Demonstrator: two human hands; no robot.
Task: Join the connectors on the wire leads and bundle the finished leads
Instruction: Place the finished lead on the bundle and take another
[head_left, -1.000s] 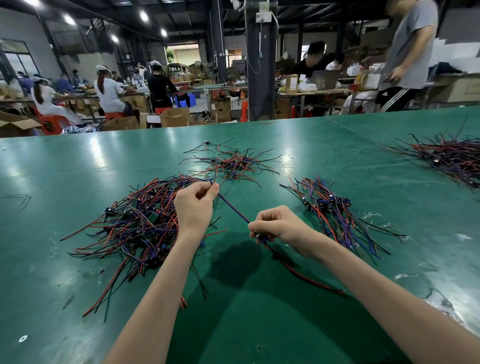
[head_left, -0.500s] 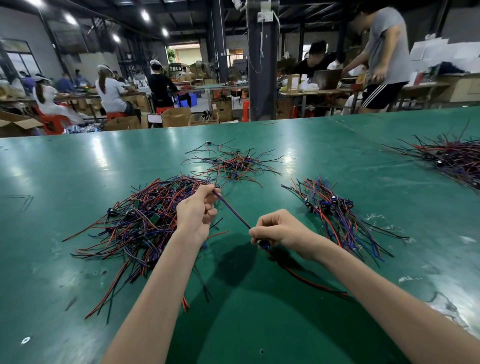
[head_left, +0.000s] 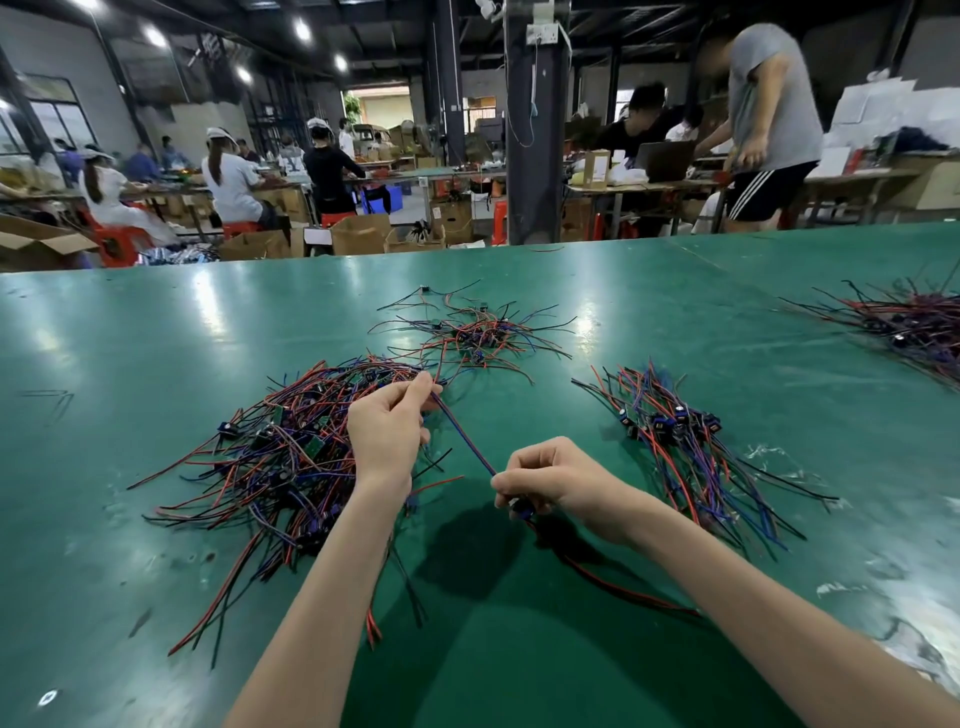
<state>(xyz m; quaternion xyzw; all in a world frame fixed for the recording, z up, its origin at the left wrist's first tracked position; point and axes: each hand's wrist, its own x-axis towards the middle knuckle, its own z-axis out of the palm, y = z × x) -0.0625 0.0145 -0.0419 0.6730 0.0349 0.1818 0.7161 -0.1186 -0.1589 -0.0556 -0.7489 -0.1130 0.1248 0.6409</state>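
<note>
A wire lead (head_left: 464, 440) of blue and red strands stretches taut between my two hands above the green table (head_left: 156, 332). My left hand (head_left: 387, 434) pinches its far end near a big loose pile of leads (head_left: 291, 447). My right hand (head_left: 550, 480) grips the lead at its small dark connector (head_left: 521, 512); red and black tails (head_left: 613, 584) trail from there toward me along the table. A tidier bundle of leads (head_left: 675, 441) lies to the right of my right hand.
A small scatter of leads (head_left: 475, 332) lies farther back at centre. Another heap of wires (head_left: 914, 325) sits at the far right edge. Beyond the table's far edge stand cardboard boxes (head_left: 358, 234), a pillar (head_left: 535, 130) and several people at benches.
The hands and the lead between them have hardly shifted. The person in the grey shirt in the background has moved left and bent over a bench.
</note>
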